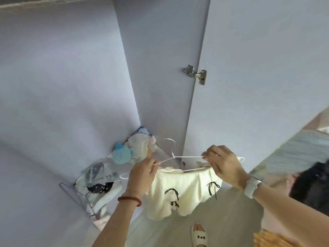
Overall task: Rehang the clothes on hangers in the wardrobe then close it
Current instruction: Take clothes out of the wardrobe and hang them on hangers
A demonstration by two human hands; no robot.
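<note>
A white wire hanger (187, 157) is held level in front of the open wardrobe. A pale yellow garment (179, 191) with black bows and small figures hangs from its lower bar. My left hand (141, 175) pinches the hanger's left arm. My right hand (222, 164) pinches the right arm near its end. The hook points up towards the wardrobe's inner corner. The wardrobe door (267, 68) stands open on the right, with a metal hinge (195, 74) showing.
On the wardrobe floor lies a heap of clothes (140, 148), with a blue item (122, 154), a clear bag (99, 172) and a bare grey wire hanger (74, 196). A bed edge (302, 148) lies at right. A slippered foot (199, 235) stands below.
</note>
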